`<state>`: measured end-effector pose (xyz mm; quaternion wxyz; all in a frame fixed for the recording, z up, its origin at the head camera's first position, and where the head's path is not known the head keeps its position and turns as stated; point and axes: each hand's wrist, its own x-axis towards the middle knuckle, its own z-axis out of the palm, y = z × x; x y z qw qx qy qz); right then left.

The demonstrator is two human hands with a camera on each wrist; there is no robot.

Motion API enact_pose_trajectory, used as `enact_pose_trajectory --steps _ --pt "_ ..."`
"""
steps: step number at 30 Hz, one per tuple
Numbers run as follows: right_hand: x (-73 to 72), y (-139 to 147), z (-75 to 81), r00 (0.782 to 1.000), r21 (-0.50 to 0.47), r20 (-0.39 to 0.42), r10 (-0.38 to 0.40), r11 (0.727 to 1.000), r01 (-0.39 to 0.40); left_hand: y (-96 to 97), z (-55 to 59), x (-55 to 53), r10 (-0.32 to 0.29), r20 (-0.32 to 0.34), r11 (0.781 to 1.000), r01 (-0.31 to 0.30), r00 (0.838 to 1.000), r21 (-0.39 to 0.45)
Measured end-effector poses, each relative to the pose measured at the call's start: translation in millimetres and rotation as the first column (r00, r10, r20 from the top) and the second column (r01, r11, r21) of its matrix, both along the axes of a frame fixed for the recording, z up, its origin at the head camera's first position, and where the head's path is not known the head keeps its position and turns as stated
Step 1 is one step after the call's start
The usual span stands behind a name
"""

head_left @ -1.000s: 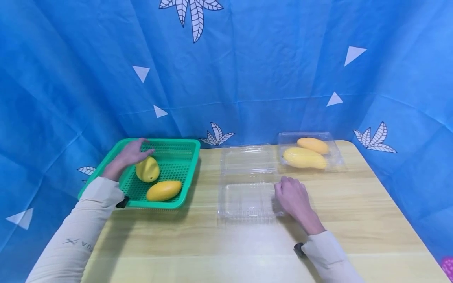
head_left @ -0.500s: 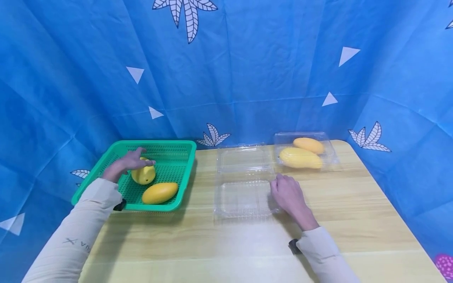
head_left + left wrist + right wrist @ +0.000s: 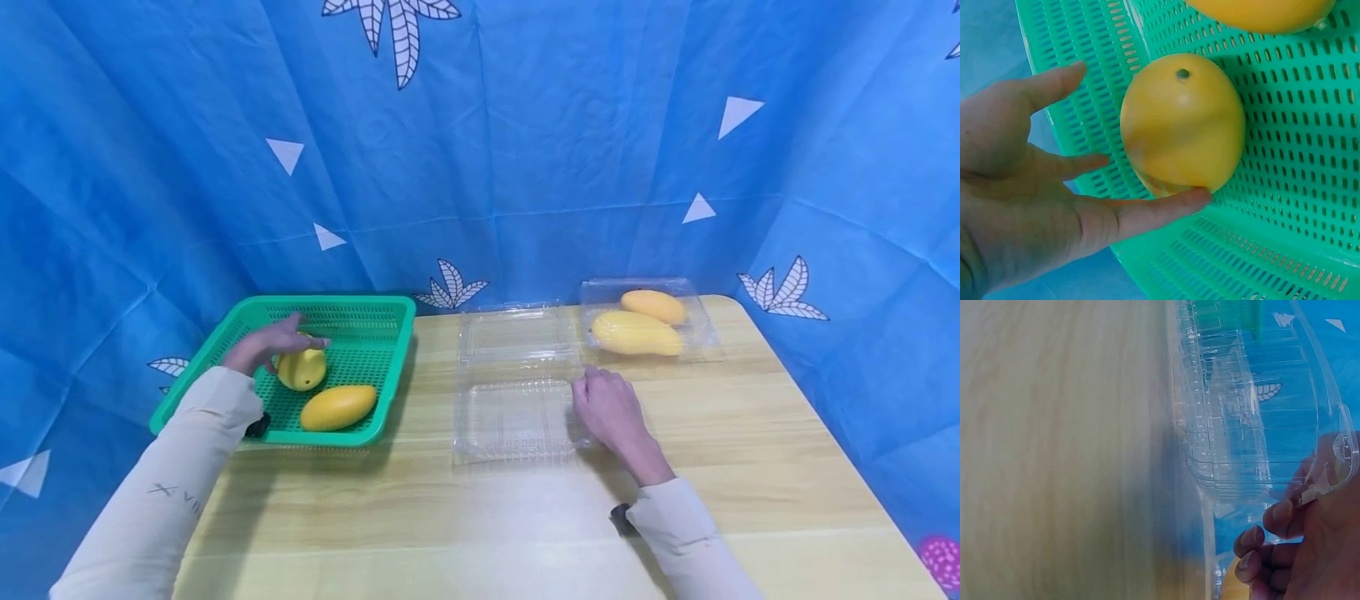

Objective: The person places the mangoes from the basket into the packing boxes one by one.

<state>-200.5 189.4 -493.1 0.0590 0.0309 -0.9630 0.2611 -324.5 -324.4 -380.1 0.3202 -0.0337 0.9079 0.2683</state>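
Note:
My left hand (image 3: 273, 340) reaches into the green plastic basket (image 3: 396, 367) over a yellow mango (image 3: 302, 371). In the left wrist view its fingers are spread beside that mango (image 3: 1185, 125), one straight finger against or close to the lower side. A second mango (image 3: 339, 408) lies nearer the basket's front. At the middle of the table, a clear plastic clamshell container (image 3: 517, 421) lies with its lid (image 3: 517, 333) folded back. My right hand (image 3: 613, 417) pinches the container's right edge; the right wrist view shows curled fingers (image 3: 1280, 515) at the clear rim.
Back right on the wooden table (image 3: 525, 533) sits another clear container (image 3: 701, 321) holding two yellow mangoes (image 3: 637, 333). A blue patterned curtain (image 3: 540, 150) surrounds the table at the back and sides.
My left hand has lowered slightly over the rear mango in the basket. The right hand stays at the container's edge. The head view has shifted a little.

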Motion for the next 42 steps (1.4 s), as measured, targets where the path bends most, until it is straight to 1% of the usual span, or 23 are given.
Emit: enact_pose_trajectory --steps 4,8,9,14,16,19,23,27,30,35,38,42 --pt "-0.8 0.4 0.9 1.0 -0.009 0.01 0.001 1.0 -0.001 -1.4 -1.8 -3.1 0.032 0.058 0.999 -0.033 0.998 0.021" --pt "-0.5 -0.2 2.1 1.0 -0.022 0.029 0.009 1.0 -0.009 -3.1 -6.5 -4.7 0.047 0.095 0.999 -0.047 0.994 0.001" --pt "-0.4 -0.3 2.2 0.999 -0.023 0.033 0.009 1.0 -0.008 -2.5 -7.6 -4.4 0.062 0.101 0.998 -0.063 0.993 0.002" --pt "-0.5 -0.5 2.7 0.999 -0.015 0.034 0.001 1.0 -0.001 0.3 -9.9 -4.2 0.073 0.103 0.997 -0.073 0.992 -0.006" --pt "-0.9 -0.7 3.0 0.999 -0.014 0.034 0.003 1.0 -0.003 1.0 -10.3 -4.6 0.053 0.102 0.999 -0.051 0.993 -0.018" --pt "-1.4 -0.8 3.0 0.999 -0.01 0.035 0.006 1.0 -0.006 3.6 -10.2 -5.2 0.041 0.107 0.999 -0.039 0.993 -0.029" --pt "-1.7 -0.6 2.3 0.999 -0.007 0.037 0.006 1.0 -0.006 5.6 -11.3 -7.0 0.051 0.125 0.999 -0.05 0.991 -0.007" --pt "-2.3 -0.4 2.0 1.0 -0.011 0.031 0.006 1.0 -0.006 1.7 -12.9 -7.6 0.057 0.144 0.998 -0.061 0.988 0.023" --pt "-3.0 -1.9 4.2 1.0 -0.011 0.026 0.011 1.0 -0.011 -4.0 -10.7 -4.4 0.052 0.15 0.998 -0.058 0.987 0.032" --pt "-3.2 -3.8 6.9 0.999 -0.016 0.034 0.017 1.0 -0.016 -10.2 -7.0 -0.6 0.022 0.144 0.999 -0.025 0.989 0.021" --pt "-2.3 -4.0 7.5 0.999 -0.02 0.044 0.014 1.0 -0.013 -11.2 -4.9 0.2 0.023 0.141 1.0 -0.025 0.99 0.017" --pt "-0.6 -3.6 6.4 0.999 -0.021 0.05 0.007 1.0 -0.006 -11.4 -1.1 0.7 0.037 0.144 0.999 -0.04 0.989 0.016"
